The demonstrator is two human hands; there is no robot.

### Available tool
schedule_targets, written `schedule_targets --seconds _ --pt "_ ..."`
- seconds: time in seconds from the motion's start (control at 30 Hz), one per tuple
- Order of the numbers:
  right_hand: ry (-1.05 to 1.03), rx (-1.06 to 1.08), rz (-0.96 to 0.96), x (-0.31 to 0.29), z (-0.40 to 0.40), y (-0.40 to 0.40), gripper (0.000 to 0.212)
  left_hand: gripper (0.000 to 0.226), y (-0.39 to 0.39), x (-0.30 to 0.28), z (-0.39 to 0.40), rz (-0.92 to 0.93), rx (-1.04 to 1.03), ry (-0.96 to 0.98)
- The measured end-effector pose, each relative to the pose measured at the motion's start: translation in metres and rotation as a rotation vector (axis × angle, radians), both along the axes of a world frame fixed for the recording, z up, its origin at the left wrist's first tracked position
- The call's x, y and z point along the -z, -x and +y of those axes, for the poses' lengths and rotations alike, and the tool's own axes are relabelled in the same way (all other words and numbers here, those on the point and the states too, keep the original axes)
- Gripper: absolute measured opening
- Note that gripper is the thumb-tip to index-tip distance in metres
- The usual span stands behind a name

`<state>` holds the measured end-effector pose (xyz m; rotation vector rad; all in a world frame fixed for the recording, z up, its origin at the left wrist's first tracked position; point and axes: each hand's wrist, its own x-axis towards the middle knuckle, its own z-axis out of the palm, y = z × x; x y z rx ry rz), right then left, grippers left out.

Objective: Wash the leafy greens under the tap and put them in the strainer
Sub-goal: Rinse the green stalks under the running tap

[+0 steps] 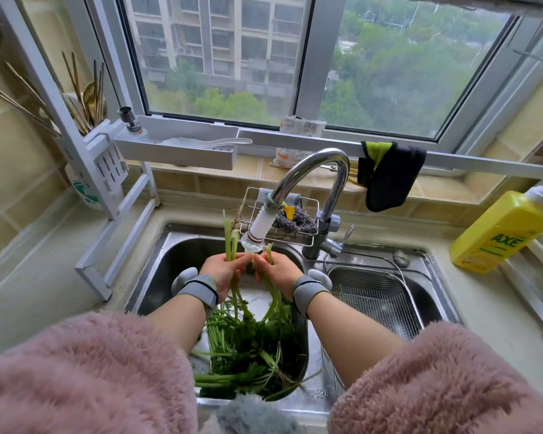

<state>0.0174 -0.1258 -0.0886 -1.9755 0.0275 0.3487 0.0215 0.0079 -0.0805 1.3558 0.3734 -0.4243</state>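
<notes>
- Most greens point(251, 349) are still lying heaped in the sink point(157, 274), below the tap point(311, 170), waiting for a wash.
- Nothing much is showing in the strainer point(373, 296), sitting right of the tap; perhaps one thin stem, hard to tell.
- Left hand point(221, 270) is gripping a few stalks, fingers curled round them, just under the tap's nozzle.
- Right hand point(278, 270) is pinching another stalk there, leaves trailing down.
- Whether water is running is unclear; the sleeves are hiding the sink's near edge.
</notes>
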Motion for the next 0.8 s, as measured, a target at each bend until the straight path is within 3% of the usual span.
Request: schedule_targets --seconds 0.37,0.6,0.7,0.8 --pt "0.141 -0.089 0.038 0.011 -0.016 0.005 0.028 0.018 -0.015 -0.001 0.005 -0.064 -0.224 -0.010" --pt "0.103 -0.074 0.055 0.012 -0.018 0.011 0.035 0.003 -0.028 0.001 0.017 -0.087 -0.191 0.002" --pt "0.173 -0.159 0.064 0.015 -0.023 0.014 0.024 0.015 -0.031 -0.011 0.020 -0.090 -0.285 0.068" --pt "0.143 -0.136 0.072 0.016 -0.024 0.016 0.030 0.020 -0.034 -0.020 0.028 -0.138 -0.343 0.100"
